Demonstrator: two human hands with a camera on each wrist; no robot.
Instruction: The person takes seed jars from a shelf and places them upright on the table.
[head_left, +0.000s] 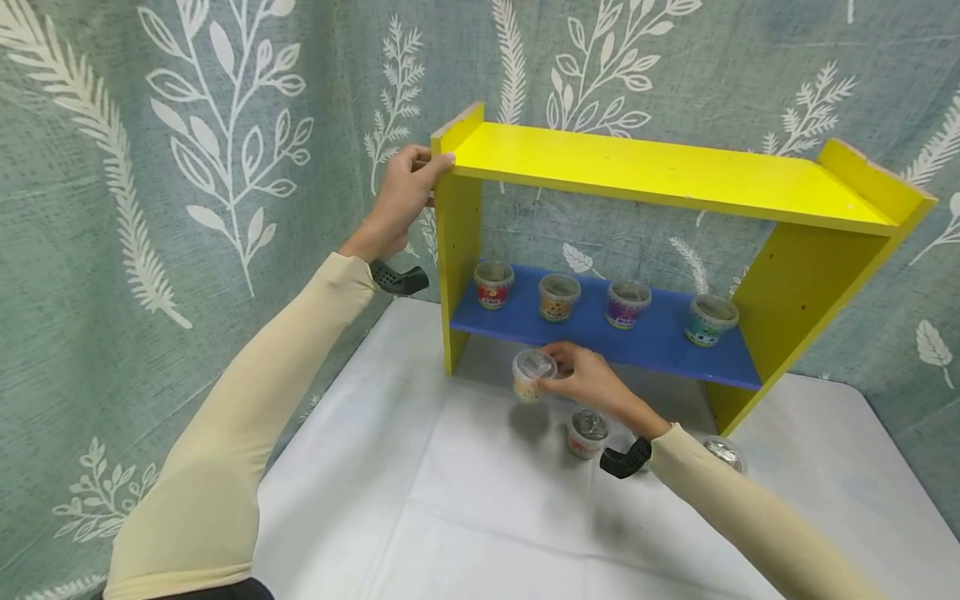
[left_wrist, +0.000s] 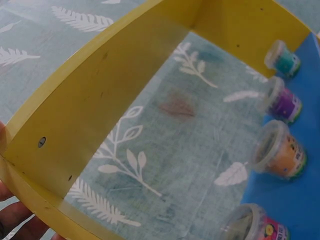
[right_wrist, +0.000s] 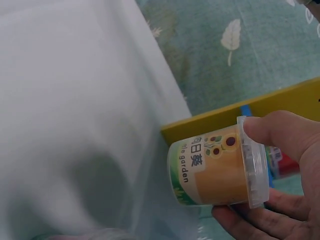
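Observation:
My left hand (head_left: 401, 193) grips the upper left corner of a yellow shelf unit (head_left: 660, 171), thumb at the front edge; in the left wrist view only its fingers (left_wrist: 20, 220) show, at the lower left. My right hand (head_left: 592, 382) holds a small lidded plastic cup (head_left: 534, 375) by its rim, above the table and in front of the blue lower board (head_left: 600, 342). In the right wrist view this cup (right_wrist: 215, 170) is tipped on its side, with an orange label showing sunflowers and "little garden".
On the blue board stand a red cup (head_left: 493, 285), an orange cup (head_left: 558, 297), a purple cup (head_left: 627, 304) and a teal cup (head_left: 711, 321). On the white table (head_left: 465, 517) are a foil-topped cup (head_left: 587, 433) and another (head_left: 723, 452) partly behind the right sleeve. Patterned green cloth hangs behind.

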